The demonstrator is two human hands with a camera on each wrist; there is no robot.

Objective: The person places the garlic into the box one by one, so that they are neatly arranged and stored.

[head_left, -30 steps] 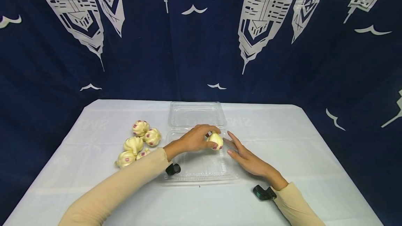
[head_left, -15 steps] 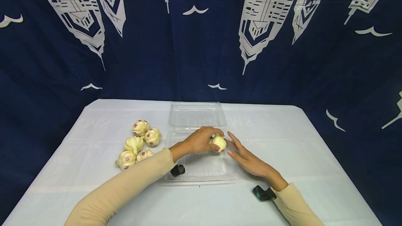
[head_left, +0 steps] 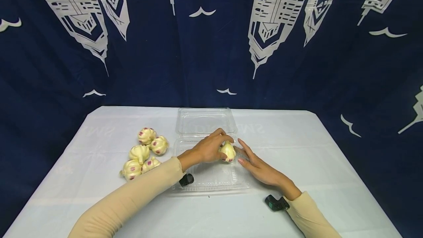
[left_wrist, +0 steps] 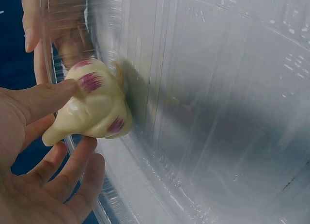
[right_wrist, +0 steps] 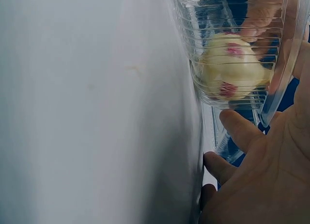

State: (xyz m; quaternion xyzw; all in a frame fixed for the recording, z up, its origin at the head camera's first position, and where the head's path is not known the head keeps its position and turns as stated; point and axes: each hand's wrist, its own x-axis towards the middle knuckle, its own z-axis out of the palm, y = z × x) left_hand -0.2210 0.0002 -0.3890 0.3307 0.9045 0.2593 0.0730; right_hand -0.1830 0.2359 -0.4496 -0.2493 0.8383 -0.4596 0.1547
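Observation:
A garlic bulb (head_left: 228, 152) with purple marks is in the right part of the clear plastic container (head_left: 211, 179). My left hand (head_left: 208, 148) holds it between thumb and fingers, and the left wrist view shows the bulb (left_wrist: 97, 105) beside the container's ribbed wall, its stem toward the palm. Through that wall the bulb (right_wrist: 232, 69) also shows in the right wrist view. My right hand (head_left: 264, 170) is at the container's right side with fingers extended; its fingertips (right_wrist: 230, 118) are close to the outer wall, and contact is hard to tell.
Several garlic bulbs (head_left: 139, 153) lie grouped on the white table (head_left: 281, 131), left of the container. The container's lid (head_left: 206, 121) lies folded open at the back. A dark blue cloth (head_left: 211, 54) with white prints hangs behind the table.
My left hand, still holding the bulb, has moved slightly right and a little toward the near side since a second ago. The right hand has stayed in nearly the same place.

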